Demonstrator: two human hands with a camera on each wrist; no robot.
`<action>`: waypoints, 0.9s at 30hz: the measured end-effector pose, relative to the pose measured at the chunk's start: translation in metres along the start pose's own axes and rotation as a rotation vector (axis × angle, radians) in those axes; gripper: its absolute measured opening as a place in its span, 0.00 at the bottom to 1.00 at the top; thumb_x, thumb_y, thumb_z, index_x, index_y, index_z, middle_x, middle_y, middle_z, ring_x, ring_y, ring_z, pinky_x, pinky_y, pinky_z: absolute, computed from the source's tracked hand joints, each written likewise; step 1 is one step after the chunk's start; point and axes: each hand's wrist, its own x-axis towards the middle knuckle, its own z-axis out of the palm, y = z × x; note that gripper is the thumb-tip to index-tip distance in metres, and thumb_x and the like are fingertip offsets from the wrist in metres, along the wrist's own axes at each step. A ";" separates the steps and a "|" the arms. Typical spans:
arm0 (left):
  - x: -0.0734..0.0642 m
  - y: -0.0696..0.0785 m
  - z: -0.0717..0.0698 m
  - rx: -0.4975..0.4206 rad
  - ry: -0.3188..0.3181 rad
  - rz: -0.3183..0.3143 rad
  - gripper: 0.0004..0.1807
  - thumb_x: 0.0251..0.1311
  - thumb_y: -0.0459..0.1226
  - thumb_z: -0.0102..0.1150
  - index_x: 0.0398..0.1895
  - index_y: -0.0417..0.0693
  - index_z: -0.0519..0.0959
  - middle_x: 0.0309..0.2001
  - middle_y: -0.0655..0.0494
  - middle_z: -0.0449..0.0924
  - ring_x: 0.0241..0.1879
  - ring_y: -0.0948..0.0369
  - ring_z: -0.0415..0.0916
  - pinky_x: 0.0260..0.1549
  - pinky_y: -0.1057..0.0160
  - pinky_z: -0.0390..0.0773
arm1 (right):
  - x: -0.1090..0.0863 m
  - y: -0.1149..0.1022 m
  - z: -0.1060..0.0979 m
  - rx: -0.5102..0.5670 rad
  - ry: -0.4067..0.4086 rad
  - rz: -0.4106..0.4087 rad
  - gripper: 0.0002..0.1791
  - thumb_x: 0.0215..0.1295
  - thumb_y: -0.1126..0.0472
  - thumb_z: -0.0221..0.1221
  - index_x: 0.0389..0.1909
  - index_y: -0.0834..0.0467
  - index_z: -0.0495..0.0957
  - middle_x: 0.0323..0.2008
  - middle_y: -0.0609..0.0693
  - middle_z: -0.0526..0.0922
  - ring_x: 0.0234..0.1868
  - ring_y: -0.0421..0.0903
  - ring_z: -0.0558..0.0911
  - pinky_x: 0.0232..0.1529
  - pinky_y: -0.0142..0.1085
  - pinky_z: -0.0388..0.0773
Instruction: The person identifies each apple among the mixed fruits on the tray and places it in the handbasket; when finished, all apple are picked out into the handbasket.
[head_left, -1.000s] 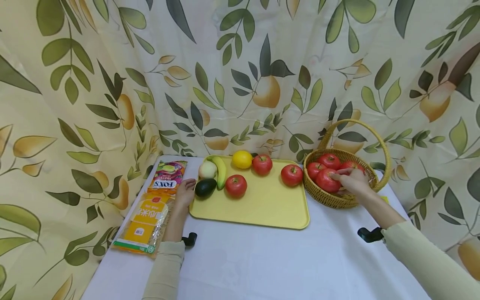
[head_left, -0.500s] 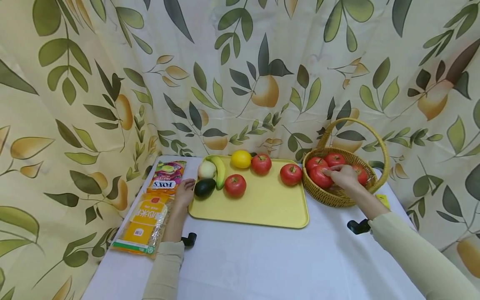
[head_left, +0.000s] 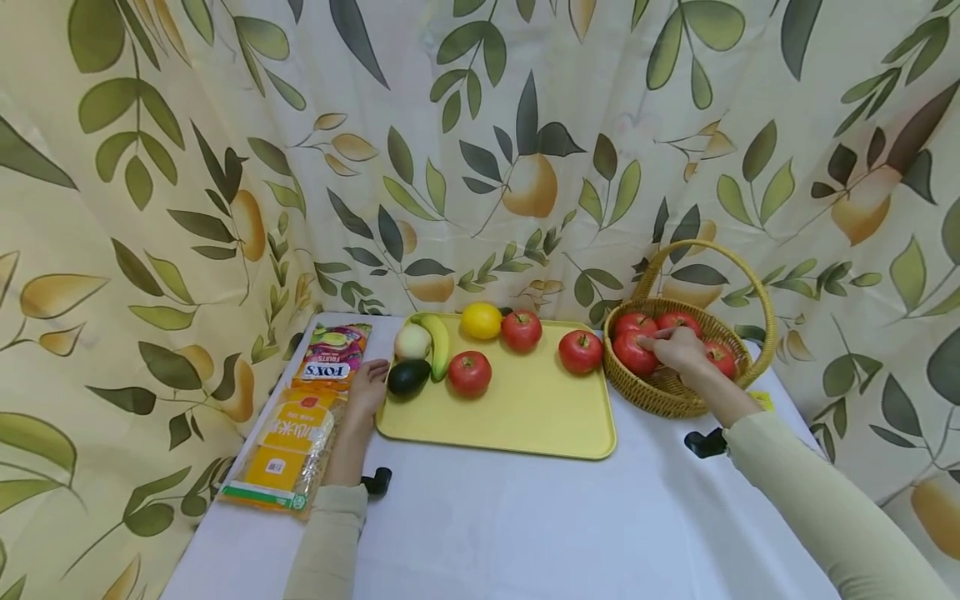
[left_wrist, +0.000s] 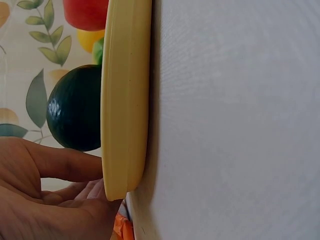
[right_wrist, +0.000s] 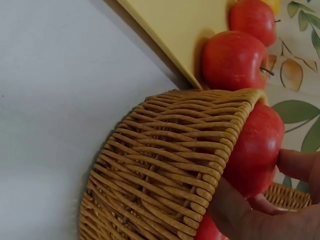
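My right hand (head_left: pixel 678 350) reaches into the wicker basket (head_left: pixel 660 404) and grips a red apple (head_left: pixel 633 354) at the basket's left side. In the right wrist view, thumb and fingers (right_wrist: pixel 295 165) lie on either side of this apple (right_wrist: pixel 257 150), just inside the woven rim. Several other red apples share the basket. My left hand (head_left: pixel 367 387) holds the left edge of the yellow tray (head_left: pixel 525 425), beside a dark green avocado (head_left: pixel 408 377). The left wrist view has the thumb against the tray's rim (left_wrist: pixel 125 100); the other fingers are partly hidden behind its corner.
On the tray are a banana (head_left: pixel 440 346), a pale round fruit (head_left: pixel 413 342), a yellow lemon (head_left: pixel 481 321) and three red apples. Left of it lie a purple FOX'S packet (head_left: pixel 333 354) and an orange grain bag (head_left: pixel 285 450). A patterned curtain (head_left: pixel 480 167) hangs behind.
My right hand has moved left within the basket, and the gripped apple has shifted left toward the basket's wall. The left hand stays at the tray's edge.
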 end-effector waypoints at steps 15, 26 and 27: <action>0.001 -0.003 0.001 -0.005 0.008 0.022 0.28 0.66 0.18 0.36 0.70 0.28 0.67 0.68 0.28 0.71 0.72 0.39 0.68 0.73 0.48 0.68 | 0.019 0.007 0.008 0.022 0.028 0.023 0.30 0.77 0.56 0.58 0.65 0.76 0.67 0.61 0.76 0.66 0.31 0.54 0.89 0.42 0.50 0.89; -0.001 -0.002 0.001 0.027 0.016 0.011 0.28 0.67 0.19 0.39 0.70 0.30 0.68 0.69 0.30 0.71 0.72 0.40 0.68 0.73 0.48 0.67 | 0.020 0.011 0.008 -0.053 -0.004 -0.001 0.20 0.77 0.50 0.57 0.44 0.66 0.72 0.43 0.62 0.72 0.36 0.56 0.86 0.43 0.44 0.89; -0.001 -0.002 0.001 0.030 0.016 0.012 0.27 0.67 0.19 0.38 0.70 0.30 0.68 0.69 0.30 0.71 0.71 0.40 0.68 0.73 0.47 0.67 | 0.020 0.011 0.006 -0.082 -0.004 -0.012 0.21 0.77 0.49 0.58 0.44 0.66 0.73 0.40 0.59 0.71 0.38 0.55 0.83 0.42 0.42 0.87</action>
